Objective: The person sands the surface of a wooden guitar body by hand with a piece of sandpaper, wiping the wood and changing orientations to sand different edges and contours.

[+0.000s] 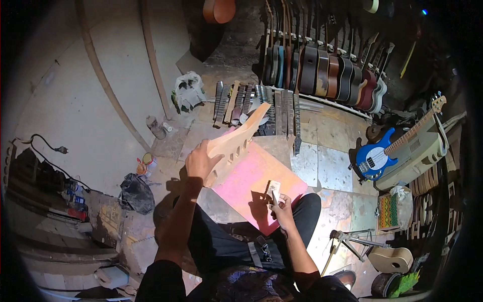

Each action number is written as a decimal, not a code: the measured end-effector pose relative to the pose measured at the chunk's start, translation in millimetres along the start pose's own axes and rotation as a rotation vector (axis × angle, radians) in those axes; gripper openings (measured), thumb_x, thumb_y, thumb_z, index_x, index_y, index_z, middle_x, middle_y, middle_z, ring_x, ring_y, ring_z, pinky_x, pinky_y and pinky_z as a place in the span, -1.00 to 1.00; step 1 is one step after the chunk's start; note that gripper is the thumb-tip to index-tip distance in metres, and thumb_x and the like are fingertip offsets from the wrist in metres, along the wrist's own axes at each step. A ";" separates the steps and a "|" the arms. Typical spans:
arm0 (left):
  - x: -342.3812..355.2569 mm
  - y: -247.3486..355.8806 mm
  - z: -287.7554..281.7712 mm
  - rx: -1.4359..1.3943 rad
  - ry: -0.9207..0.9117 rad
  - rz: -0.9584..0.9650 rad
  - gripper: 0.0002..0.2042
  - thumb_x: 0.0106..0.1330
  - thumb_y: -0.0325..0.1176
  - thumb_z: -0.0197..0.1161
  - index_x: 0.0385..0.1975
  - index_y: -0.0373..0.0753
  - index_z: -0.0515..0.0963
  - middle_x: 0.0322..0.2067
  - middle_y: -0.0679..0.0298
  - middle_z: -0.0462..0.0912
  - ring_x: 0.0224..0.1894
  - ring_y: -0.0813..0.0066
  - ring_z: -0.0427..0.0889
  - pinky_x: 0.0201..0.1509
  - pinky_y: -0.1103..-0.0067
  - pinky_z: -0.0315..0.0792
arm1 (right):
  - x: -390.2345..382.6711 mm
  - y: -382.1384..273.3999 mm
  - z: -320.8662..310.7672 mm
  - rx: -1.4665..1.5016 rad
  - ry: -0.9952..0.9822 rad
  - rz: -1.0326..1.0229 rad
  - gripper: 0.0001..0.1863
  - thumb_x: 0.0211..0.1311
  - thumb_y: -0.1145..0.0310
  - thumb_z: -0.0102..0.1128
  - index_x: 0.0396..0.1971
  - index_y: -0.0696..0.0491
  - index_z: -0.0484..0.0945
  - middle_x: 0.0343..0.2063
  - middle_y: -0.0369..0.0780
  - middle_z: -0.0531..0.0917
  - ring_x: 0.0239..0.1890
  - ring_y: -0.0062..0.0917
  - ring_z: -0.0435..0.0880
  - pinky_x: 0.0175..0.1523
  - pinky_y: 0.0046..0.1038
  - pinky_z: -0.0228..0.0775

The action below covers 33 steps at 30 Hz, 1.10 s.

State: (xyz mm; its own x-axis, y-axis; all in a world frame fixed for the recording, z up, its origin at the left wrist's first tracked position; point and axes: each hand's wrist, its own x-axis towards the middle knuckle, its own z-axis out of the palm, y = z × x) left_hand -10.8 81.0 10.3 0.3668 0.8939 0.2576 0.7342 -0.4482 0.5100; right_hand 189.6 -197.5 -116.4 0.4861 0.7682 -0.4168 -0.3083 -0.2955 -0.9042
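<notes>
Pale wooden blank (236,138), curved and tapering, is slanting across the centre of the frame, its narrow tip pointing to the upper right, its row of cut-outs facing the lower right. And the left hand (199,162) is gripping it at the wider, lower-left end: the thumb is pressing over the near face, the other fingers are bending around the upper-left edge, their tips partly hidden. Below, a pink-and-orange board (251,176) is lying across the lap, just under that blank.

Over to the right hand (283,209), right of centre and low: its fingers are pinching a small pale block (273,187) above the board, well apart from the blank, the block casting a jagged shadow. Up top, fretboards (220,105) are lying in a row beyond the blank's tip; acoustic guitars (308,70) are lining the upper right; a blue bass guitar (372,158) is leaning at the right.
</notes>
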 end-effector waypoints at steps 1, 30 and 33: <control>3.0 -1.3 5.8 -0.023 0.026 0.005 -0.43 0.10 -0.07 0.60 0.03 -0.26 0.60 -0.17 -0.06 0.78 -0.11 -0.12 0.76 -0.02 0.16 0.61 | 0.4 2.3 -7.6 -0.002 -0.013 0.019 -0.31 0.29 0.55 0.27 0.35 0.11 0.14 -0.14 -0.17 0.61 -0.34 -0.63 0.56 -0.39 -0.55 0.39; -32.1 32.4 0.5 -0.103 -0.226 0.421 -0.42 0.07 -0.20 0.56 0.14 -0.16 0.59 -0.03 0.12 0.70 0.07 0.00 0.67 0.17 0.23 0.56 | -0.2 -82.4 -26.9 1.016 -0.534 0.103 -0.27 0.11 0.37 0.17 0.37 0.12 0.36 -0.11 -0.17 0.61 -0.15 -0.38 0.60 0.01 -0.26 0.59; -21.8 38.9 6.5 -0.071 -0.295 0.445 -0.44 0.11 -0.16 0.54 0.14 -0.14 0.61 0.00 0.12 0.72 0.08 0.03 0.68 0.18 0.25 0.56 | 4.3 -79.2 -18.5 0.985 -0.547 0.136 -0.40 0.27 0.39 0.19 0.34 0.10 0.38 -0.10 -0.15 0.67 -0.17 -0.37 0.69 -0.04 -0.16 0.70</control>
State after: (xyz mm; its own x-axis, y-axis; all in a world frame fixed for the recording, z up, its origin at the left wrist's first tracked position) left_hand 13.5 44.0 19.2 0.7862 0.5756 0.2248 0.4344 -0.7736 0.4614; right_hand 231.2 -181.3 -48.3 0.0517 0.9802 -0.1910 -0.9578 -0.0054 -0.2873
